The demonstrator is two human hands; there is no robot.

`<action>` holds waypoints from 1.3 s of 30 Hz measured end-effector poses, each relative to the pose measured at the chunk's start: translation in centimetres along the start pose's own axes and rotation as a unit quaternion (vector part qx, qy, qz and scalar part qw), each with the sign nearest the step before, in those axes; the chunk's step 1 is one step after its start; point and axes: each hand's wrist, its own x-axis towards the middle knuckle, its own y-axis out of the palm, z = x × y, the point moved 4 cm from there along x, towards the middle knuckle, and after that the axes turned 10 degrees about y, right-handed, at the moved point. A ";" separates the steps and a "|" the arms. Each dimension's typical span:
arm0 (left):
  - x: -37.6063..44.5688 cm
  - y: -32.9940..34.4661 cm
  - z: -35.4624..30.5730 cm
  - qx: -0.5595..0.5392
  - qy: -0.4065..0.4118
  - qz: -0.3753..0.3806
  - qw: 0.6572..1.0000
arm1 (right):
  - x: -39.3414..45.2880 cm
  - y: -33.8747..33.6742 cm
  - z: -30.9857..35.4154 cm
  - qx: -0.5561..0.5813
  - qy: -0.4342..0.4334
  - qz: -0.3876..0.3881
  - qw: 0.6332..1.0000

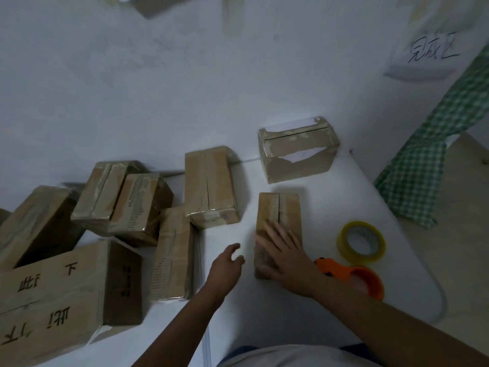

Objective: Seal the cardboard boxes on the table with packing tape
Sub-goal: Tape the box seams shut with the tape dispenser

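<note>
The right hand (284, 250) lies flat, fingers straight, on the near end of a small cardboard box (280, 221), probably to steady it and keep its flaps down before taping. The left hand (227, 263) hovers just left of that box, fingers loosely curled, holding nothing. Right of the box lie a glossy yellowish ring of packing tape (361, 243) and an orange plastic tape dispenser (354, 276), within easy reach. Left of the box are more rectangular cartons (209, 186), matte brown, some shiny with film, on the white table (264, 313).
</note>
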 end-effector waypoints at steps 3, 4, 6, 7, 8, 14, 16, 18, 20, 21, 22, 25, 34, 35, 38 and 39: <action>1.3 0.5 -2.1 0.067 0.068 -0.025 0.995 | -0.8 -2.6 -1.7 0.129 0.032 -0.065 0.989; 1.8 1.2 -3.2 0.096 0.104 -0.017 0.990 | -1.1 -3.0 -2.3 0.183 0.054 -0.078 0.978; 2.8 3.2 -5.4 0.179 0.161 -0.009 0.970 | -1.8 -3.2 -3.6 0.266 0.112 -0.079 0.954; 3.2 4.3 -6.3 0.231 0.172 -0.006 0.958 | -2.2 -3.1 -4.3 0.288 0.142 -0.073 0.944; 3.6 5.5 -7.0 0.280 0.174 0.000 0.944 | -2.6 -2.9 -4.9 0.299 0.166 -0.069 0.937; 4.9 7.2 -6.7 0.398 0.163 0.055 0.901 | -4.5 -2.4 -7.1 0.323 0.246 -0.094 0.909; 5.3 5.6 -6.0 0.386 0.161 0.103 0.903 | -4.7 -2.5 -7.3 0.343 0.255 -0.105 0.898; 5.6 3.7 -5.2 0.392 0.170 0.180 0.886 | -4.5 -2.4 -7.1 0.358 0.252 -0.105 0.893; 5.5 1.8 -4.7 0.441 0.194 0.239 0.843 | -3.6 -2.4 -6.6 0.374 0.246 -0.106 0.888; 5.4 1.1 -4.5 0.459 0.201 0.249 0.829 | -3.0 -2.4 -6.3 0.382 0.245 -0.103 0.885; 5.1 0.7 -4.3 0.460 0.203 0.250 0.827 | -2.2 -2.3 -5.9 0.389 0.245 -0.097 0.883; 3.4 1.2 -3.8 0.414 0.193 0.226 0.860 | 0.0 -2.2 -5.0 0.401 0.255 -0.074 0.877; 2.0 1.0 -3.8 0.492 0.263 0.217 0.801 | -4.3 -1.2 -5.3 0.380 0.278 -0.119 0.874; 2.0 0.5 -3.7 0.499 0.278 0.201 0.796 | -5.3 -0.6 -5.0 0.384 0.277 -0.107 0.874; 1.5 -0.1 -3.0 0.482 0.308 0.145 0.807 | -6.1 -0.2 -4.8 0.396 0.257 -0.104 0.876; 1.2 0.0 -2.6 0.473 0.311 0.141 0.812 | -5.5 -0.8 -5.1 0.392 0.258 -0.124 0.874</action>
